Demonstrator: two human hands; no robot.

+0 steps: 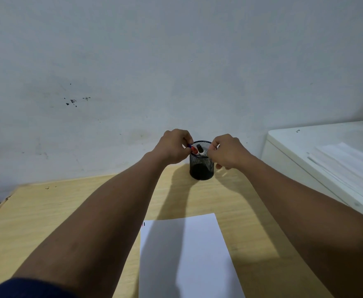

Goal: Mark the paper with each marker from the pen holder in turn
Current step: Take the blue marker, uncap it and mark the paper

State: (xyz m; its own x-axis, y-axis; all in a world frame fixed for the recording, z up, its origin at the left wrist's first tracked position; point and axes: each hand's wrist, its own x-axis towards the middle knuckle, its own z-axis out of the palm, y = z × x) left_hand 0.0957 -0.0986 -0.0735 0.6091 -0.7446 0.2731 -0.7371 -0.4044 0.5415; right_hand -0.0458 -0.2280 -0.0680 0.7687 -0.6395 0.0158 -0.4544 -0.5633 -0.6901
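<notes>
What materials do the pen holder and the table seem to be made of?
Pen holder: it looks like black metal wire mesh with a matte finish; the fine grid lets light through, and a solid rim runs around the top. Table: pale wood or wood-look laminate, smooth; faint grain lines show, so either one is possible.

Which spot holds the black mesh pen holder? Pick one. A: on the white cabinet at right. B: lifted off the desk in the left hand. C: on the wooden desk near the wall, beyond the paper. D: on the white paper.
C: the black mesh pen holder stands on the wooden desk by the wall, beyond the white paper.
</notes>
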